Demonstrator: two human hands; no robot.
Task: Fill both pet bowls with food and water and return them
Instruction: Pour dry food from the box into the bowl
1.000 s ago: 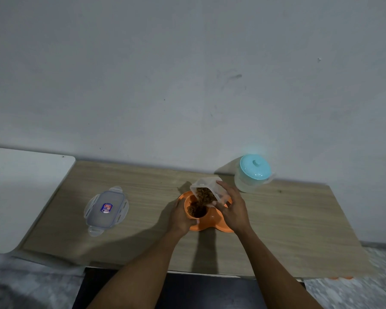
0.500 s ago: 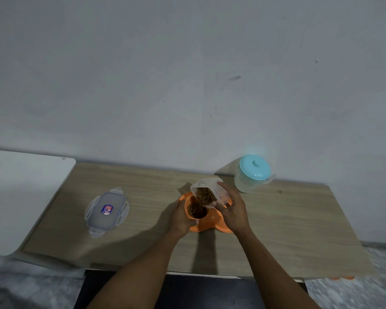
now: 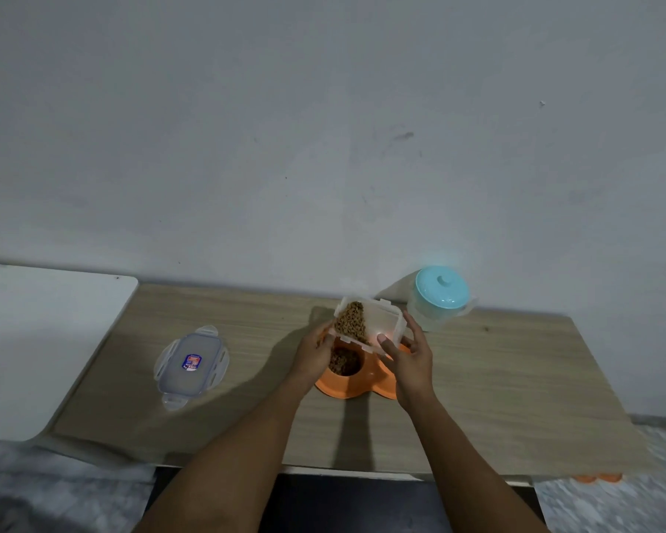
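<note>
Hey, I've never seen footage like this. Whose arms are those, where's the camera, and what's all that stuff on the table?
No machine here: these are a person's bare arms, filmed by a wide-angle camera worn on their head, looking down. The right hand grips a clear food container of brown kibble, tilted over an orange double pet bowl on the wooden table. Some kibble already lies in the bowl's left side. The left hand sits at the container's left corner, above the bowl's rim; which it grips is unclear. The lid lies to the left; a jug with a blue lid stands by the wall.
</note>
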